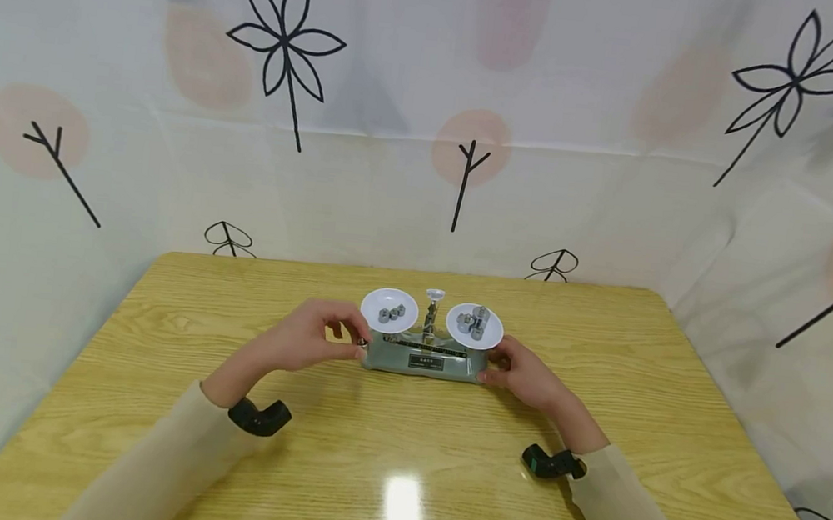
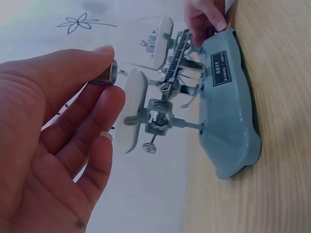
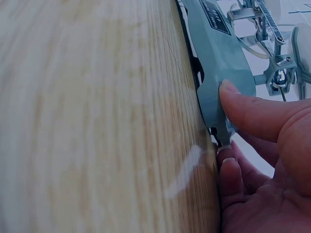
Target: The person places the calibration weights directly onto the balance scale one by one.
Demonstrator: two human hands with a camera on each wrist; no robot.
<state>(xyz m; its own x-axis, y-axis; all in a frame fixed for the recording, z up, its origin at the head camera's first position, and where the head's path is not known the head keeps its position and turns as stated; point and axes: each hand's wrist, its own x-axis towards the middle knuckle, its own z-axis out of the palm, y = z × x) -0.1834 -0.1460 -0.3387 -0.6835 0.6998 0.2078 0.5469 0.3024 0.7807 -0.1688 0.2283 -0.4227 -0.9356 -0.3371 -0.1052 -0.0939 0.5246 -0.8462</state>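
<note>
A balance scale point(image 1: 422, 363) with a grey-green base stands on the table, its two white pans raised on either side. Three small metal weights sit in the left pan point(image 1: 383, 297); several more are grouped in the right pan point(image 1: 494, 334). Beside the scale's left end, my left hand point(image 1: 307, 335) pinches a small metal cylinder, apparently a weight point(image 2: 109, 75), between thumb and index finger. My right hand point(image 1: 526, 375) grips the right end of the base. In the right wrist view its thumb point(image 3: 243, 104) lies on the front face and the other fingers curl behind and below.
The wooden table point(image 1: 400, 434) reaches back to a patterned cloth point(image 1: 362, 196), which also hangs at both sides. A black camera mount sits on the left wrist point(image 1: 258, 417) and another on the right wrist point(image 1: 551, 463).
</note>
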